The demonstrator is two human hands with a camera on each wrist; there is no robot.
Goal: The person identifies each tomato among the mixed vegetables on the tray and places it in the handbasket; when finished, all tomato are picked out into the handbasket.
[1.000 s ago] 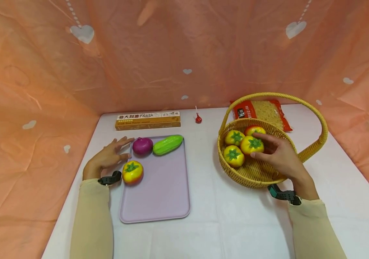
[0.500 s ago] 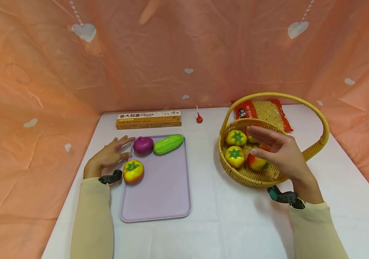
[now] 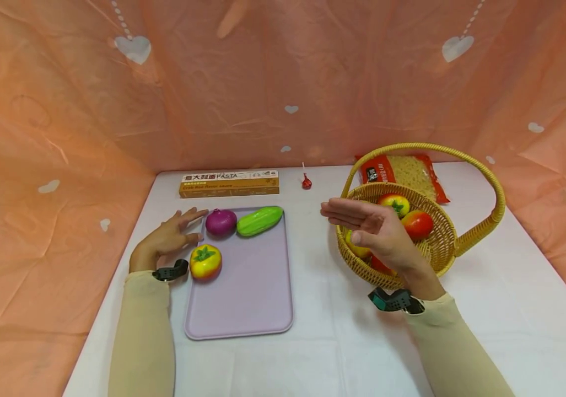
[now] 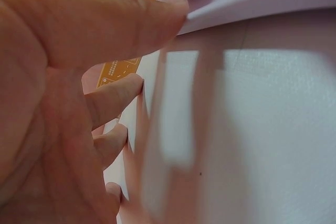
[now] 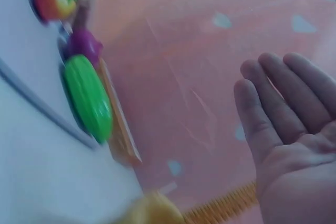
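Observation:
My left hand [image 3: 167, 237] rests at the left rim of the lilac tray [image 3: 243, 298]. Its fingers are spread, and in the left wrist view the thumb [image 4: 152, 19] touches or nearly touches the tray edge. On the tray lie a purple onion [image 3: 220, 223], a green cucumber-like vegetable [image 3: 260, 221] and a yellow-red tomato-like fruit [image 3: 205, 262]. My right hand [image 3: 382, 231] hovers above the left part of the wicker basket [image 3: 441, 262], fingers straight and together, holding nothing. Several similar fruits, one of them red [image 3: 418, 225], sit in the basket; the hand partly hides some.
A pasta box [image 3: 229, 184] lies behind the tray. Right of it is a small red-wrapped lollipop [image 3: 306, 182]. A red bag of pasta [image 3: 404, 171] lies behind the basket, whose tall handle [image 3: 498, 193] arches up on the right. An orange curtain [image 3: 283, 82] encloses the white table.
My right hand has let go of a fruit in the basket, which tipped over, and has moved left with straightened fingers. The left hand has stayed in place.

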